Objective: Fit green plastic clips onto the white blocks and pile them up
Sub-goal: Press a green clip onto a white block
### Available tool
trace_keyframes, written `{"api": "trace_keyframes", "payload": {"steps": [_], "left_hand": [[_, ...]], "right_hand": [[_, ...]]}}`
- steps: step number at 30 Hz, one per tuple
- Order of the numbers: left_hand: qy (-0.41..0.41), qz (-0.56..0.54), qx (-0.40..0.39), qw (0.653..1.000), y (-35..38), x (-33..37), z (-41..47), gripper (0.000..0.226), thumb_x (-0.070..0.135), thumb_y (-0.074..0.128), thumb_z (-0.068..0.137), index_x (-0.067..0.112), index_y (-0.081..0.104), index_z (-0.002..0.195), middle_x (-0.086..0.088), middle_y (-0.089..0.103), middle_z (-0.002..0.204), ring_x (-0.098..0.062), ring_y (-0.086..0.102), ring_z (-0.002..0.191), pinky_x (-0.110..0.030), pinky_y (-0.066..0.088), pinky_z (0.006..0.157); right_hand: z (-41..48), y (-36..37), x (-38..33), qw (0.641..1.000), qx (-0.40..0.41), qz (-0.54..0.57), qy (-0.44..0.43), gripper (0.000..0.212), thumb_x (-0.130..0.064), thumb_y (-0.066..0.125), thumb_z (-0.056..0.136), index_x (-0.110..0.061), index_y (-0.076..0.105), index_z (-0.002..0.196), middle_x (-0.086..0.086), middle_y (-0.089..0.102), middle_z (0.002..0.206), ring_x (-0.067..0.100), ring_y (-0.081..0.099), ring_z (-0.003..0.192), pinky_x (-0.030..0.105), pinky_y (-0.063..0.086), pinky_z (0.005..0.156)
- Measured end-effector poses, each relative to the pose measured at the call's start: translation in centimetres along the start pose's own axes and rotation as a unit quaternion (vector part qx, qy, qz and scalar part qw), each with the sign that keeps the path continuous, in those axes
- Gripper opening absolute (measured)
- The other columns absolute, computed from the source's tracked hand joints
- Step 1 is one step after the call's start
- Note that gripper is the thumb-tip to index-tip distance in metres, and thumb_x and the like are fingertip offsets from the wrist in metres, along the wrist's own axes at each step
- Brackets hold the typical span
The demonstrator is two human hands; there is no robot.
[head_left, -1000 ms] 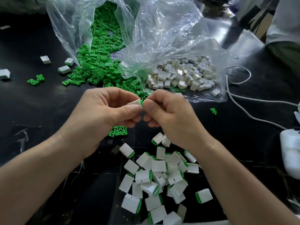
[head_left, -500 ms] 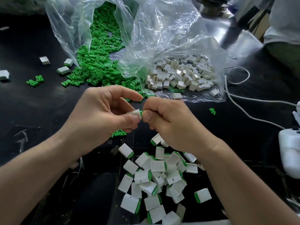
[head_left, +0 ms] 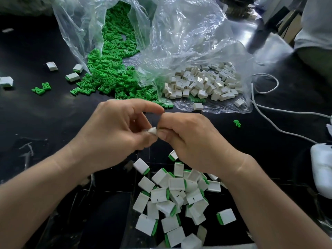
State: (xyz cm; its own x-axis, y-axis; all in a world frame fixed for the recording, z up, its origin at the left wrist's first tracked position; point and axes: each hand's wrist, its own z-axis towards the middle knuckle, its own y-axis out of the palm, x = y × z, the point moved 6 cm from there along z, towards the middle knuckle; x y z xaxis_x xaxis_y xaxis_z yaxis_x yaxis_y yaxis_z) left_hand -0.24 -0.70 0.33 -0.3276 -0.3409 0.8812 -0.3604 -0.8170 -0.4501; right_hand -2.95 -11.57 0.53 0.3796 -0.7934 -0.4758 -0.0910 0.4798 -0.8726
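In the head view, your left hand (head_left: 115, 133) and right hand (head_left: 186, 139) meet at frame centre, both sets of fingers pinched on one white block (head_left: 152, 131); only a corner of it shows, so any clip on it is hidden. Below, at lower centre, the pile of clipped blocks (head_left: 177, 200) lies on the black counter (head_left: 45, 114), partly cut off by the bottom edge. At upper centre, loose green clips (head_left: 115, 72) spill from a clear bag (head_left: 179, 42); plain white blocks (head_left: 203, 81) lie blurred under its plastic at upper right.
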Motion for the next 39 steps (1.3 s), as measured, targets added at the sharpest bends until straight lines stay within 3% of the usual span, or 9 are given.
{"api": "trace_keyframes", "payload": {"steps": [4, 9, 13, 15, 21, 25, 29, 34, 39], "left_hand": [[-0.031, -0.179, 0.013, 0.983, -0.2, -0.3, 0.3, 0.042, 0.018, 0.072, 0.054, 0.025, 0.064, 0.094, -0.003, 0.068, 0.064, -0.013, 0.065, 0.053, -0.022, 0.053, 0.050], [-0.024, -0.238, 0.031, 0.971, -0.1, -0.2, 0.2, 0.039, 0.015, 0.079, 0.049, 0.024, 0.073, 0.086, 0.002, 0.069, 0.066, -0.006, 0.063, 0.059, -0.016, 0.053, 0.059], [-0.011, -0.287, 0.025, 0.957, 0.2, 0.4, 0.0, 0.021, 0.014, 0.068, 0.053, 0.012, 0.071, 0.074, 0.001, 0.068, 0.060, -0.011, 0.055, 0.049, -0.018, 0.050, 0.046], [-0.006, -0.290, 0.022, 0.957, 0.2, 0.4, 0.0, 0.020, 0.012, 0.071, 0.053, 0.009, 0.070, 0.073, 0.000, 0.066, 0.058, -0.011, 0.053, 0.047, -0.018, 0.048, 0.045], [0.016, -0.286, 0.033, 0.958, 0.0, 0.5, -0.1, 0.036, 0.013, 0.078, 0.047, 0.020, 0.068, 0.081, -0.001, 0.068, 0.065, -0.016, 0.059, 0.051, -0.020, 0.052, 0.049], [0.021, -0.302, 0.020, 0.953, 0.0, 0.5, 0.0, 0.031, 0.018, 0.072, 0.054, 0.026, 0.071, 0.084, -0.003, 0.068, 0.069, -0.025, 0.057, 0.053, -0.023, 0.052, 0.048], [0.034, -0.299, 0.015, 0.953, 0.3, 0.6, -0.1, 0.034, 0.009, 0.068, 0.061, 0.022, 0.070, 0.092, -0.003, 0.064, 0.070, -0.019, 0.056, 0.046, -0.026, 0.052, 0.048], [0.029, -0.297, 0.018, 0.954, 0.4, 0.5, -0.1, 0.041, 0.006, 0.065, 0.064, 0.019, 0.064, 0.102, -0.002, 0.064, 0.070, -0.017, 0.056, 0.046, -0.027, 0.051, 0.049], [0.014, -0.281, 0.023, 0.959, 0.4, 0.2, 0.0, 0.049, 0.002, 0.066, 0.061, 0.019, 0.060, 0.106, -0.001, 0.066, 0.068, -0.013, 0.061, 0.051, -0.027, 0.054, 0.053]], "right_hand": [[-0.1, -0.8, 1.4, 0.963, 0.046, 0.257, 0.068, 0.020, -0.023, 0.051, 0.091, -0.016, 0.057, 0.073, 0.003, 0.055, 0.062, 0.018, 0.053, 0.058, 0.032, 0.046, 0.056], [-0.3, 1.2, 2.5, 0.852, -0.059, 0.487, 0.183, 0.063, -0.059, 0.030, 0.073, -0.005, 0.061, 0.082, 0.005, 0.064, 0.071, 0.016, 0.059, 0.063, 0.025, 0.047, 0.061], [0.1, 3.0, 0.2, 0.734, -0.119, 0.646, 0.170, 0.055, -0.057, 0.032, 0.072, -0.008, 0.057, 0.082, 0.002, 0.061, 0.071, 0.011, 0.055, 0.061, 0.021, 0.044, 0.057], [0.2, 3.2, -0.3, 0.702, -0.115, 0.683, 0.167, 0.050, -0.054, 0.034, 0.073, -0.011, 0.058, 0.079, 0.000, 0.059, 0.067, 0.009, 0.052, 0.059, 0.021, 0.043, 0.057], [0.0, 3.3, -0.3, 0.703, -0.105, 0.680, 0.179, 0.048, -0.054, 0.035, 0.073, -0.010, 0.056, 0.075, -0.001, 0.056, 0.060, 0.009, 0.049, 0.055, 0.021, 0.043, 0.056], [-0.1, 3.5, -0.8, 0.685, -0.136, 0.690, 0.189, 0.056, -0.056, 0.031, 0.074, -0.007, 0.055, 0.089, 0.000, 0.052, 0.060, 0.010, 0.044, 0.053, 0.022, 0.038, 0.055], [0.0, 3.6, -1.1, 0.693, -0.128, 0.684, 0.191, 0.081, -0.052, 0.034, 0.071, 0.008, 0.046, 0.124, 0.001, 0.039, 0.061, 0.010, 0.034, 0.052, 0.020, 0.031, 0.050], [0.0, 3.5, -1.3, 0.696, -0.117, 0.684, 0.185, 0.053, -0.048, 0.029, 0.087, -0.011, 0.053, 0.115, -0.001, 0.032, 0.062, 0.009, 0.027, 0.054, 0.020, 0.027, 0.051], [-0.3, 3.7, -1.1, 0.721, -0.103, 0.657, 0.197, 0.049, -0.042, 0.021, 0.096, -0.014, 0.050, 0.124, 0.000, 0.027, 0.063, 0.009, 0.024, 0.054, 0.020, 0.024, 0.050]]}}
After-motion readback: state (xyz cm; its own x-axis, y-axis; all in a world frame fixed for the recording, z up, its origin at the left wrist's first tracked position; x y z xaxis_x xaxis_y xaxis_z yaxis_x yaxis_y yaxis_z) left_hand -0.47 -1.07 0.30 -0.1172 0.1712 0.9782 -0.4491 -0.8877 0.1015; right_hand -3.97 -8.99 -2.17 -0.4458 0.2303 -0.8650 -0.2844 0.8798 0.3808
